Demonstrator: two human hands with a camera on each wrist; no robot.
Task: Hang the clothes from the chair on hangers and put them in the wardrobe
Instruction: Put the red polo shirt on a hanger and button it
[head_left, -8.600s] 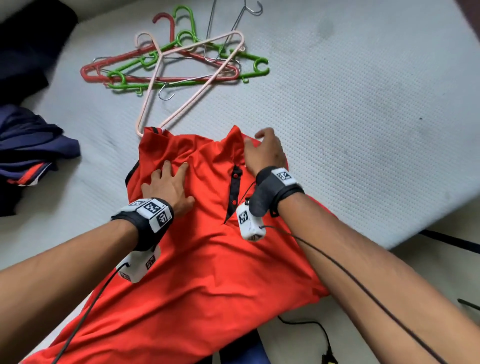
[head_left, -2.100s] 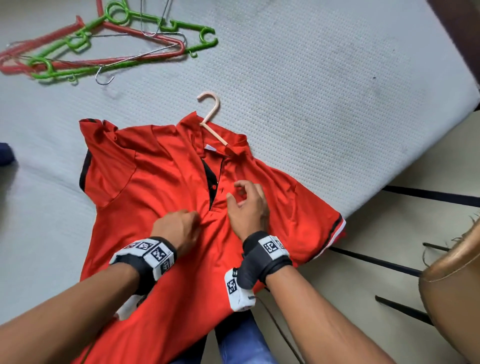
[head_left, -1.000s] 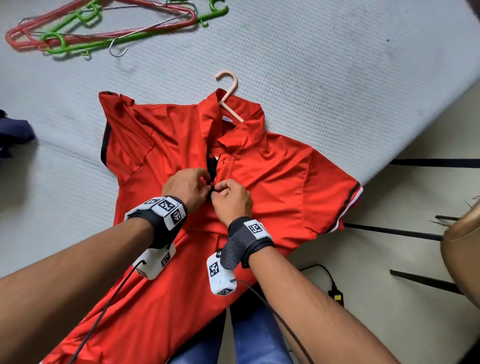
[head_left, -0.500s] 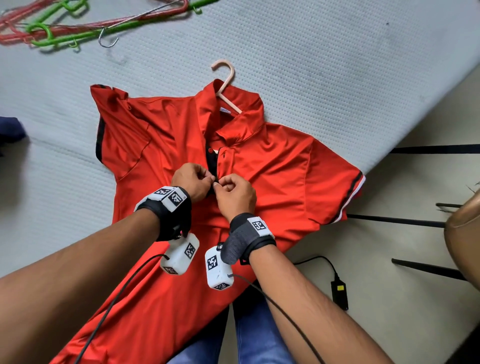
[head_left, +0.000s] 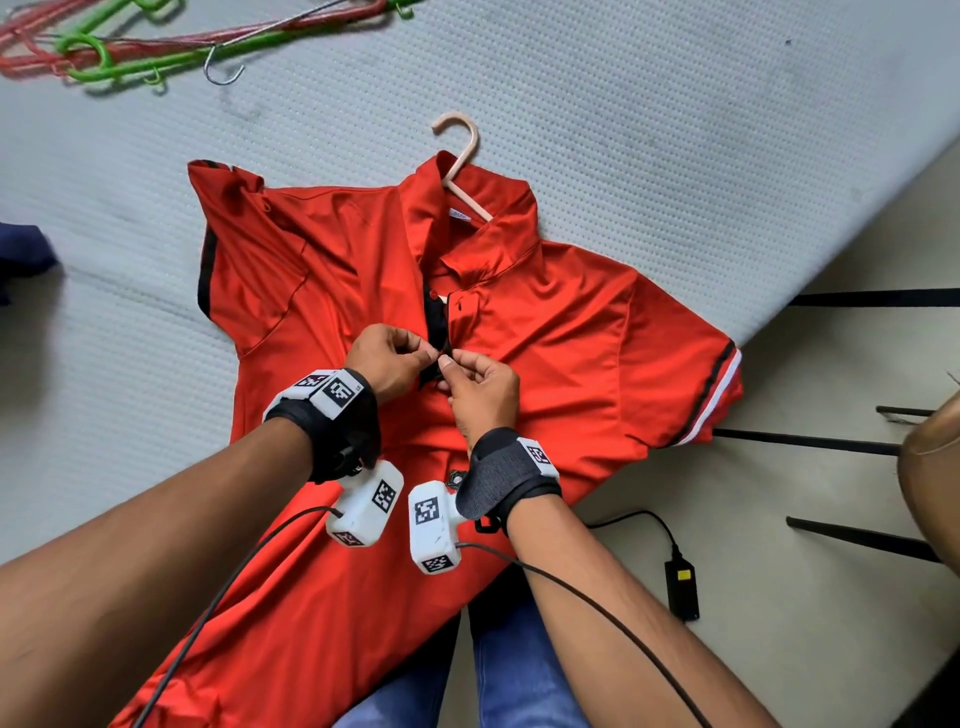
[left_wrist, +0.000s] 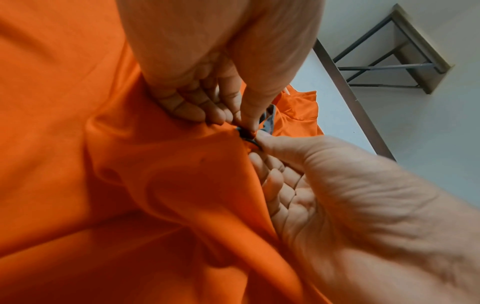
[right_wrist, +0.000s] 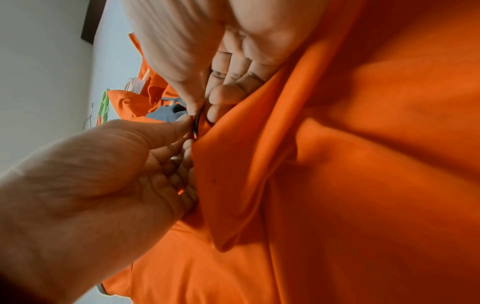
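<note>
A red polo shirt (head_left: 561, 332) lies face up on the grey mattress (head_left: 675, 130), its lower part hanging over the edge onto my lap. A pink hanger (head_left: 460, 143) sits inside it, and only the hook and neck show above the collar. Both hands meet at the low end of the black button placket (head_left: 437, 325). My left hand (head_left: 427, 356) pinches the placket edge between thumb and fingers (left_wrist: 249, 121). My right hand (head_left: 451, 364) pinches the opposite edge (right_wrist: 198, 112). The upper button is undone. The button between the fingertips is hidden.
Several red, green and wire hangers (head_left: 130, 57) lie at the mattress's far left. Navy clothes (head_left: 21, 249) show at the left edge. On the floor to the right are a black power adapter (head_left: 681, 587), black chair legs (head_left: 810, 442) and a brown seat (head_left: 935, 467).
Since 8.6 s ago the pink hanger has gone inside the shirt and the shirt lies spread out. Over the last second both hands have stayed pinched at the placket, shifting only slightly.
</note>
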